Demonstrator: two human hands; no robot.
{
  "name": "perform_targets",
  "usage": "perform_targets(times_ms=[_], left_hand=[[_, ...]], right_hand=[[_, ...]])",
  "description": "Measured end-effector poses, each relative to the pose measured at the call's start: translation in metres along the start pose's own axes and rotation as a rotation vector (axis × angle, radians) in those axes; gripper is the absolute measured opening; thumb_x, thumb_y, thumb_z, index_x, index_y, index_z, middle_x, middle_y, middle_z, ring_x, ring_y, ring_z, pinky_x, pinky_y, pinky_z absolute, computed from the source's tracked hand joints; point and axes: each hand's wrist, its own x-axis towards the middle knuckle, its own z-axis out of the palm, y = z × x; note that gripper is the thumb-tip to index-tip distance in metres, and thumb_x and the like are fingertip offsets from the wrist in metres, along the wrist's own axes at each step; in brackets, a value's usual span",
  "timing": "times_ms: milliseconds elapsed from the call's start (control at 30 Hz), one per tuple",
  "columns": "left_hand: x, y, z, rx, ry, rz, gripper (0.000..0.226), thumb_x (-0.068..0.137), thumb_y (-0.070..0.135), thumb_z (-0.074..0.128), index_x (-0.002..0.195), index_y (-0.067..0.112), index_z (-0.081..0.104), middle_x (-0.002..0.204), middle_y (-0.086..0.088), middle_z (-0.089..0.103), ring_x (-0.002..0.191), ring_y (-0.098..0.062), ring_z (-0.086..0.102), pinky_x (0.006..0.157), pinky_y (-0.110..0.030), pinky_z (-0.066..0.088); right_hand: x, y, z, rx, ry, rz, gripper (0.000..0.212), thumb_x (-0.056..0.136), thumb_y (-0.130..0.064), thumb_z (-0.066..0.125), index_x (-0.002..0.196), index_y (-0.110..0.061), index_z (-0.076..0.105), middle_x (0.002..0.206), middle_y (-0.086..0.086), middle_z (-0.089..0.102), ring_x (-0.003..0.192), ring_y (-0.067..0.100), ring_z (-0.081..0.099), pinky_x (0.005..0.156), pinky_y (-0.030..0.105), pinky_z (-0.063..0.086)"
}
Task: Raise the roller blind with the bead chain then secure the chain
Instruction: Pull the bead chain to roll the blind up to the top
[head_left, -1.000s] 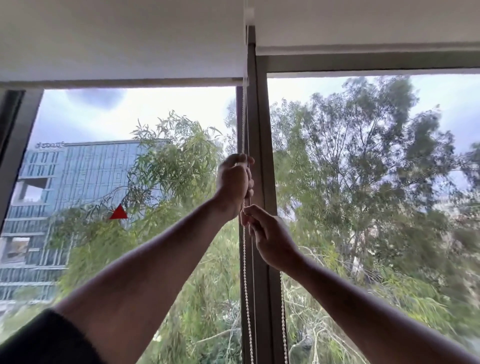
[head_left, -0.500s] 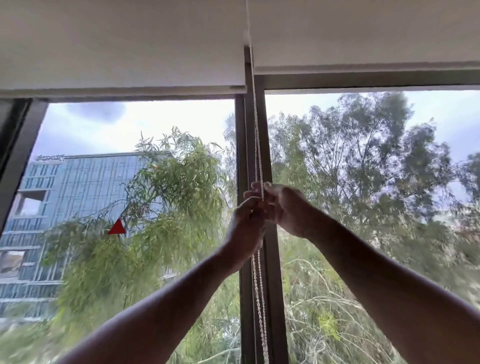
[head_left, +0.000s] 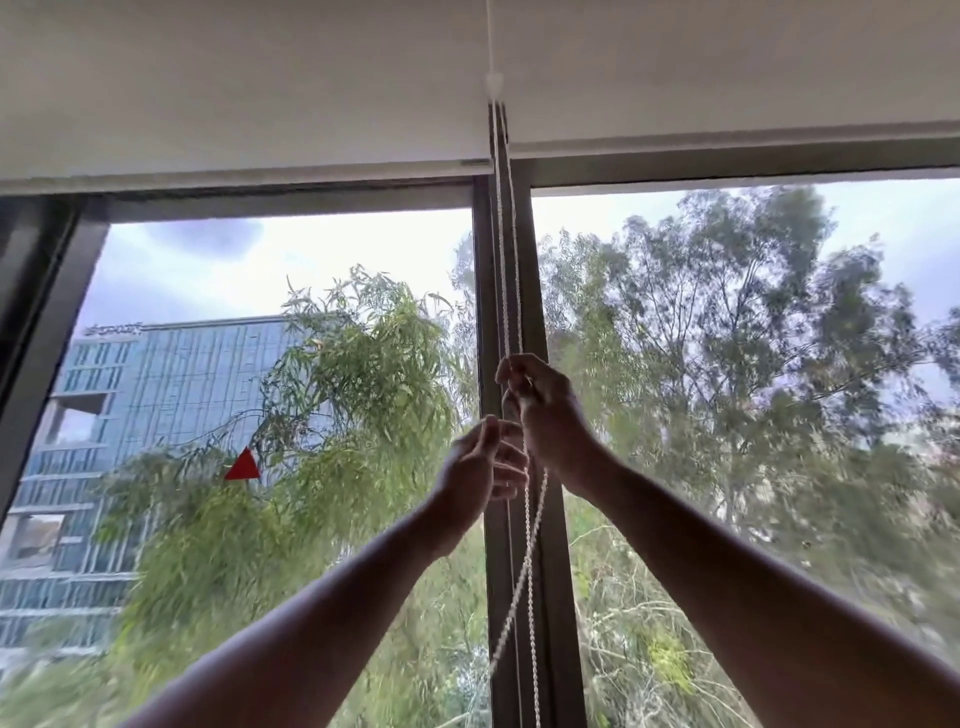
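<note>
Your right hand is the one on the work: its fingers are curled round the bead chain, clamped on it in front of the dark window mullion. The chain runs almost straight up and down — taut from your fist to the gap between the two blinds, slack and a little bowed below your wrist, where its strands hang toward the bottom of the view. Your left hand sits lower and just to the left of the chain, fingers loosely apart and gripping nothing; its fingertips look close to the hanging strands, though you cannot tell whether they touch. The left roller blind has its bottom edge high on the window, with most of the glass bare. So the next pull lies along that vertical line, and your left hand only has to shift slightly right to take the strand below your right.
</note>
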Motion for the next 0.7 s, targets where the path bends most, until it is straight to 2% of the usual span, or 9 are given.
perform_targets(times_ms=[67,133,233,300,367,467,533,600,700], left_hand=[[0.012,0.016,-0.006,-0.053,0.052,0.006,0.040,0.107,0.036,0.029,0.098,0.015,0.061,0.078,-0.004,0.065,0.064,-0.016,0.063,0.064,-0.029,0.051],[0.023,0.034,-0.010,-0.119,0.078,0.018,0.036,0.107,0.033,0.033,0.102,0.011,0.060,0.080,-0.004,0.065,0.061,-0.011,0.065,0.059,-0.027,0.055],[0.036,0.061,-0.008,-0.164,0.085,0.027,0.030,0.107,0.025,0.037,0.117,0.005,0.057,0.086,-0.008,0.069,0.067,-0.015,0.067,0.056,-0.026,0.054],[0.042,0.078,-0.003,-0.181,0.074,0.027,0.028,0.107,0.019,0.036,0.123,0.005,0.054,0.089,-0.008,0.069,0.071,-0.019,0.066,0.061,-0.029,0.053],[0.046,0.088,0.003,-0.190,0.094,0.035,0.022,0.106,0.016,0.037,0.119,0.009,0.054,0.080,-0.004,0.063,0.057,-0.013,0.059,0.052,-0.025,0.046],[0.049,0.084,0.009,-0.166,0.194,0.086,0.025,0.104,0.011,0.036,0.102,0.015,0.061,0.054,0.004,0.039,0.033,-0.005,0.032,0.037,-0.016,0.025],[0.045,0.075,0.011,-0.165,0.215,0.123,0.031,0.104,0.010,0.036,0.091,0.018,0.063,0.044,0.008,0.034,0.031,-0.005,0.026,0.037,-0.014,0.021],[0.039,0.066,0.011,-0.149,0.212,0.157,0.031,0.104,0.011,0.037,0.087,0.019,0.061,0.046,0.008,0.034,0.032,-0.006,0.027,0.039,-0.014,0.022],[0.033,0.055,0.010,-0.113,0.229,0.193,0.031,0.104,0.013,0.041,0.083,0.022,0.061,0.051,0.004,0.033,0.035,-0.007,0.028,0.041,-0.015,0.024]], right_hand=[[-0.011,0.012,0.001,-0.086,-0.032,-0.048,0.031,0.098,-0.013,0.047,0.087,-0.036,0.064,0.070,-0.015,0.062,0.066,0.011,0.056,0.064,0.037,0.055],[-0.021,0.021,0.002,-0.137,-0.062,-0.111,0.028,0.091,-0.012,0.047,0.094,-0.033,0.064,0.079,-0.009,0.071,0.068,0.011,0.061,0.063,0.033,0.055],[-0.034,0.032,0.007,-0.136,-0.082,-0.114,0.034,0.095,-0.007,0.046,0.089,-0.037,0.061,0.067,-0.007,0.055,0.059,0.007,0.043,0.055,0.029,0.037],[-0.043,0.037,0.010,-0.119,-0.116,-0.095,0.033,0.099,-0.007,0.045,0.088,-0.034,0.060,0.065,-0.011,0.048,0.060,0.006,0.040,0.058,0.030,0.036],[-0.050,0.040,0.011,-0.127,-0.133,-0.096,0.032,0.099,-0.005,0.045,0.089,-0.033,0.060,0.067,-0.008,0.048,0.062,0.010,0.042,0.061,0.031,0.039],[-0.052,0.038,0.007,-0.145,-0.154,-0.095,0.036,0.098,-0.004,0.045,0.086,-0.035,0.059,0.067,-0.007,0.047,0.062,0.013,0.041,0.061,0.032,0.039],[-0.055,0.036,0.004,-0.168,-0.205,-0.089,0.032,0.097,-0.011,0.044,0.084,-0.036,0.058,0.064,-0.008,0.046,0.061,0.013,0.039,0.060,0.033,0.038],[-0.057,0.035,0.000,-0.177,-0.279,-0.040,0.027,0.096,-0.018,0.045,0.084,-0.036,0.061,0.063,-0.006,0.051,0.060,0.017,0.041,0.061,0.034,0.037],[-0.057,0.029,-0.011,-0.110,-0.357,0.074,0.033,0.101,-0.004,0.046,0.091,-0.029,0.066,0.066,-0.011,0.067,0.062,0.013,0.053,0.063,0.030,0.039]])
